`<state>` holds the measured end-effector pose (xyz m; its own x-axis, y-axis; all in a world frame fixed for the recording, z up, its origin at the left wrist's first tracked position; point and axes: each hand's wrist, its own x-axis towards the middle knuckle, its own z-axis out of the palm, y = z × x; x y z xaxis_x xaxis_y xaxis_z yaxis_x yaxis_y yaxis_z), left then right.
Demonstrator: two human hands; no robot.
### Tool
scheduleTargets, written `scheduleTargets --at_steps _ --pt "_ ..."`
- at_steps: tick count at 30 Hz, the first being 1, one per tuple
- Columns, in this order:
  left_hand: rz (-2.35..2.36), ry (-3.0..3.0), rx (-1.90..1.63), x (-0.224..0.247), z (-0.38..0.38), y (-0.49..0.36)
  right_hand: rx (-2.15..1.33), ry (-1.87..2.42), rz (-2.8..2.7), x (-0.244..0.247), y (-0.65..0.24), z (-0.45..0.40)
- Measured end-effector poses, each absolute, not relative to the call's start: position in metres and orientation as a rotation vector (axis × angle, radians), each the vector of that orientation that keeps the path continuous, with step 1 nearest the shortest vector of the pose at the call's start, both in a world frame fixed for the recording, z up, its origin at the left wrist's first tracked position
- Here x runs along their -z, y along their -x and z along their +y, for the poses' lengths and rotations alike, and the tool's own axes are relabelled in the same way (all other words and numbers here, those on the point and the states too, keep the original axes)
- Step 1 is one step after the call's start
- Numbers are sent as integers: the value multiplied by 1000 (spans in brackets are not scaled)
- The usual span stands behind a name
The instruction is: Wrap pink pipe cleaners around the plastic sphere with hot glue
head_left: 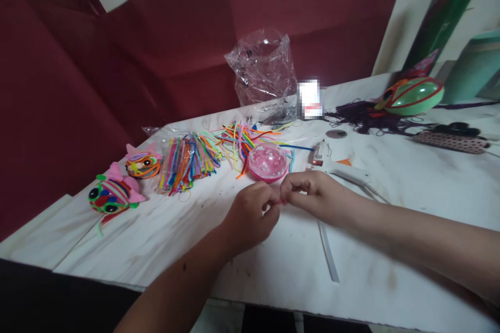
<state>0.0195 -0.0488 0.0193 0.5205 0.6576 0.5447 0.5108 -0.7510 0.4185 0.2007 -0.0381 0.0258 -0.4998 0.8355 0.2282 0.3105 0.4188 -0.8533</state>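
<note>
My left hand (255, 213) and my right hand (307, 195) meet fingertip to fingertip over the white table. Both are closed in a pinch, and between them shows a small pink-red piece (278, 201), too small and too covered to name. Just behind the fingers sits a pink bowl (267, 162) with whitish smears inside. Beyond my right wrist lies a white glue gun (347, 170), its nozzle end toward the back. A narrow grey strip (328, 252) lies on the tabletop below the right hand.
Loose colourful pipe cleaners (244, 138) and a bagged bundle of pipe cleaners (189, 161) lie left of the bowl. Two decorated fish (113, 195) stand farther left. At the back are a clear plastic bag (265, 73), a green balloon-like ornament (420, 96) and a dotted hairbrush (449, 140).
</note>
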Motion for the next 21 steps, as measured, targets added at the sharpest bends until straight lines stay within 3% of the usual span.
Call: scheduleTargets --at_steps 3,11,16,21 --pt "1029 -2436 -1058 -23 -49 -19 -1331 944 -1828 -27 -201 -33" --pt "925 -2273 -1231 -31 -52 -18 -1571 842 -1615 -29 -199 -34" --pt "905 -1926 -1175 -27 -47 -16 -1352 825 -1862 -28 -203 -33" --pt "832 -1414 -1165 -17 -39 -20 -851 899 -2044 -28 -202 -36"
